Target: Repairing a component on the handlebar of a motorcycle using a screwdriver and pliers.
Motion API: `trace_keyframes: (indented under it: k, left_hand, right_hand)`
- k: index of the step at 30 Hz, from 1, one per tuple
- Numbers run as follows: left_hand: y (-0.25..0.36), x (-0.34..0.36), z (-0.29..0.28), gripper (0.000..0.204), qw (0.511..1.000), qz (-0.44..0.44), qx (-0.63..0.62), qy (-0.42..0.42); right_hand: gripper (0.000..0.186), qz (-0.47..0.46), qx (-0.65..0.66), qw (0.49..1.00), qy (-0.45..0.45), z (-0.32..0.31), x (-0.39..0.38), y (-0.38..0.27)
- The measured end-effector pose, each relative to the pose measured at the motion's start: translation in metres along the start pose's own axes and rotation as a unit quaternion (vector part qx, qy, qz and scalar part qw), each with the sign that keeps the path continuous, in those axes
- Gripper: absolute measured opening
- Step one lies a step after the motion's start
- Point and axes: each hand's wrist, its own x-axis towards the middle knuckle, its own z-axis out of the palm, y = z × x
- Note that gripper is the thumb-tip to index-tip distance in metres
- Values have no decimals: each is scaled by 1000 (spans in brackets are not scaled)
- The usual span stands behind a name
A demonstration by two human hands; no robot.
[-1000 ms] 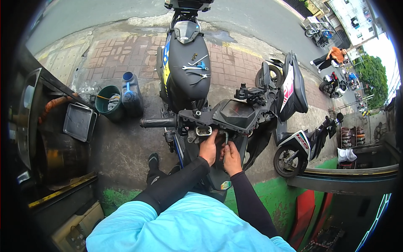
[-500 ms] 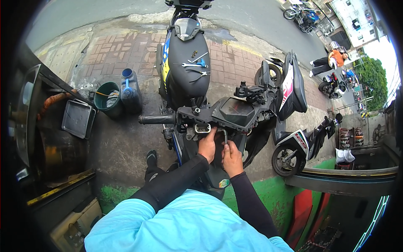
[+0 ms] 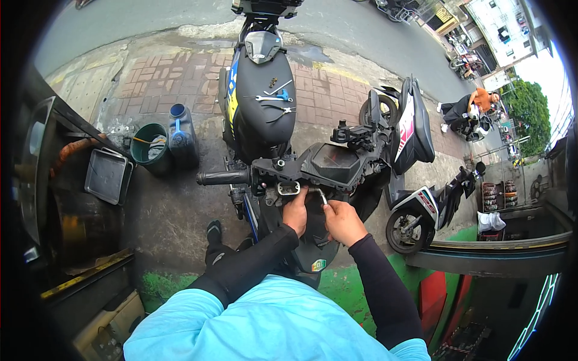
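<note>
A partly stripped motorcycle (image 3: 335,161) stands before me, its dash and handlebar exposed. My right hand (image 3: 344,222) is closed round the near end of a bent metal wrench (image 3: 323,197), L-shaped, just below the dash. Close by on its left, my left hand (image 3: 295,215) reaches up with bent fingers beside the wrench's far end. Its fingertips are partly hidden, and what they grip does not show. Right above that hand sits a small fluid reservoir (image 3: 289,189) with a pale rim, next to the black handlebar grip (image 3: 224,178).
On the seat (image 3: 256,123) lie a blue-handled tool (image 3: 282,95), pliers (image 3: 283,109), a hex key (image 3: 280,87) and small bolts (image 3: 273,82). A green bucket (image 3: 150,157), a blue jug (image 3: 182,141) and grey trays (image 3: 108,175) stand left. Scooters (image 3: 415,219) are parked right.
My right hand has turned and shifted slightly right, tilting the wrench handle. My left hand stays near the reservoir. In the street, the person in orange is now beside a motorcycle.
</note>
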Motion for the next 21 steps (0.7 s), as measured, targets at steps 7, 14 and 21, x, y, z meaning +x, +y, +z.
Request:
trace_keyframes:
  k: [7, 14, 21]
  left_hand:
    - [12, -7, 9, 45, 992, -1, -122, 20]
    - [14, -6, 7, 43, 996, -17, -85, 25]
    - [13, -3, 5, 38, 996, 2, -89, -13]
  right_hand:
    - [27, -102, -31, 985, 136, 17, -2, 30]
    - [23, -114, 117, 979, 124, 54, 14, 72]
    - [21, -178, 79, 968, 160, 69, 32, 92]
